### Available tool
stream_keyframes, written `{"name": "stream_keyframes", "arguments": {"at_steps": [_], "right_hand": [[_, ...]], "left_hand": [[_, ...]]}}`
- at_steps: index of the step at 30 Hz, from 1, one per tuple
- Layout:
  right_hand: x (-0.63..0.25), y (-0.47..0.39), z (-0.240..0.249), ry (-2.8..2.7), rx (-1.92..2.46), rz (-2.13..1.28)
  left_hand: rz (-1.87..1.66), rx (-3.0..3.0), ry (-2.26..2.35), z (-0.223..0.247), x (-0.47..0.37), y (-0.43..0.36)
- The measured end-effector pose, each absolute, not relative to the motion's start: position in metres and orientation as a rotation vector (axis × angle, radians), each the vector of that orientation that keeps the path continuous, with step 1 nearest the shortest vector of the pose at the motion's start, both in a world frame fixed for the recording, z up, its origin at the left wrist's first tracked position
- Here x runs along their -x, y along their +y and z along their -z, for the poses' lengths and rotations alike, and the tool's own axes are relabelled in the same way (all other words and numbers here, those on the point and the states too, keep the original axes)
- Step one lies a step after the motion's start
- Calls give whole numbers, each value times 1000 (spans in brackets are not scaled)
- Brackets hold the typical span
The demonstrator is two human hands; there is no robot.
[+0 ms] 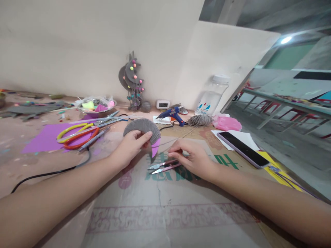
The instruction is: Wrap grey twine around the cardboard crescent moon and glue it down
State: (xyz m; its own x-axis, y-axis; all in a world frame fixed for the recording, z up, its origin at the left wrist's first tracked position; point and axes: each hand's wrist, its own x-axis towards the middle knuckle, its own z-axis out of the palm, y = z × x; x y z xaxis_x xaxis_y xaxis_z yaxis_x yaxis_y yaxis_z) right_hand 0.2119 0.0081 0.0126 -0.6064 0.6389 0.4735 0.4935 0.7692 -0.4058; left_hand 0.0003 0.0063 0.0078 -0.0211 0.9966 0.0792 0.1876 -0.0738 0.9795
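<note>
A crescent shape wrapped in grey yarn point(143, 126) is pinched in my left hand point(133, 144); its bare purple tip point(155, 148) points down toward the table. A strand of grey yarn runs from near the crescent toward the yarn ball point(199, 120). My right hand point(190, 156) is closed at the fingertips beside this strand, with what is between them too small to make out. Small thread snips point(165, 167) lie under my right hand, blades pointing left.
Scissors with yellow and red handles point(81, 137) lie on purple sheets point(41, 139) at the left. A blue glue gun point(172, 113), a water bottle point(212, 96) and a phone point(243, 149) stand or lie beyond and right.
</note>
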Motion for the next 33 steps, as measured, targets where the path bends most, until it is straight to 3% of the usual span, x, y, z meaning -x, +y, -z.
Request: {"name": "stream_keyframes", "arguments": {"at_steps": [7,13,18,25,33], "right_hand": [[-215,-1,-35,-2761,640,-286],[-210,-7,-23,-2887,616,-131],[-210,-3,-13,-2788,491,23],[-213,8,-22,-2482,873,100],[-215,11,-12,-2476,851,202]], "left_hand": [[-1188,-1313,1306,-2,0,7],[-1203,-1272,1251,3,-1,9],[-1154,-1420,1346,-4,-1,6],[-1024,-1561,1472,-15,-4,-1],[-885,-1735,1535,-22,-4,-5]]}}
